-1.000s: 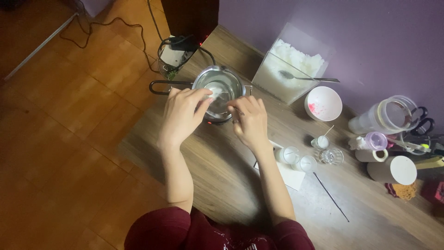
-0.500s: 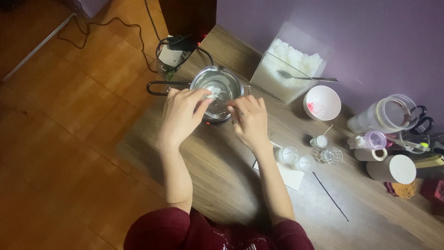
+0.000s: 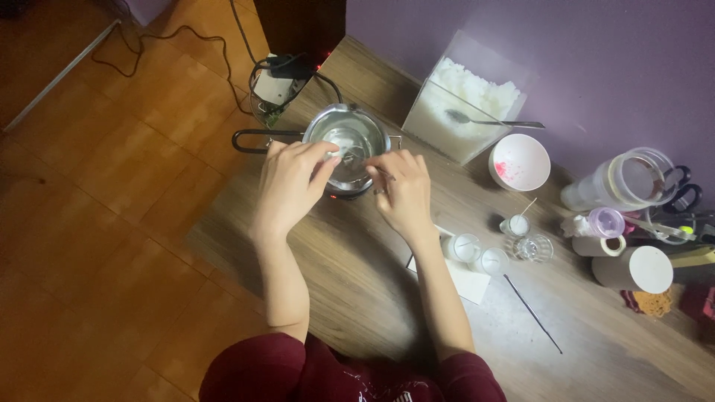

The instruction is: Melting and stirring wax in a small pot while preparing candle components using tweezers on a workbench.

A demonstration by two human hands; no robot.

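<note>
A steel pot (image 3: pixel 356 123) with a long looped handle (image 3: pixel 253 139) sits on a small heater at the table's left end; pale wax lies inside. My left hand (image 3: pixel 289 187) reaches over the pot's near rim, thumb and forefinger pinched together. My right hand (image 3: pixel 403 195) is just to its right, fingers also pinched. A thin wick-like strand (image 3: pixel 359 159) seems to run between the two pinches above the pot, but it is too small to make out.
Along the wall stand a clear box of white flakes (image 3: pixel 465 104) with a spoon, a white bowl (image 3: pixel 519 162) with pink residue, a clear jug (image 3: pixel 624 182) and scissors (image 3: pixel 681 190). Small glass jars (image 3: pixel 477 254), white paper and a thin black rod (image 3: pixel 532 313) lie right of my right arm. Cables (image 3: pixel 275 82) lie behind the pot.
My right hand has lifted a little toward the pot's rim, closer to the left fingertips. The left hand keeps its pinch in place. The view shifted slightly.
</note>
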